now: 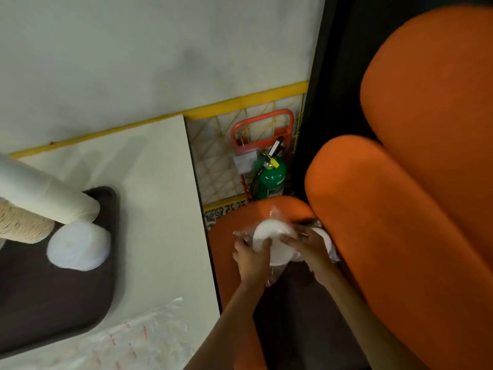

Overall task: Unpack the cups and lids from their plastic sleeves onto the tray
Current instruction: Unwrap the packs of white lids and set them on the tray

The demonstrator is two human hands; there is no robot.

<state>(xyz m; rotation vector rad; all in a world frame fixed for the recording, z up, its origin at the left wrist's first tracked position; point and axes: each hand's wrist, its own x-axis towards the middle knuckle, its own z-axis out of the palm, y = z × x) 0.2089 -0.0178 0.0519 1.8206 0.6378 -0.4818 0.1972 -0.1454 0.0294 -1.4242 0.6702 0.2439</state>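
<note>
Over the orange seat, both my hands hold a stack of white lids (274,232) still wrapped in a clear plastic sleeve (273,275). My left hand (252,259) grips the stack's near left side. My right hand (310,248) grips its right side, fingers curled over the plastic. On the table at left lies a dark brown tray (53,297). It carries a tall stack of white cups (45,192), a stack of ribbed beige cups (21,224) and a bare stack of white lids (80,247).
An empty printed plastic sleeve (138,340) lies on the white table (149,196) near its front edge. An orange padded chair (400,209) fills the right side. A green fire extinguisher (270,177) on an orange stand sits by the wall behind the seat.
</note>
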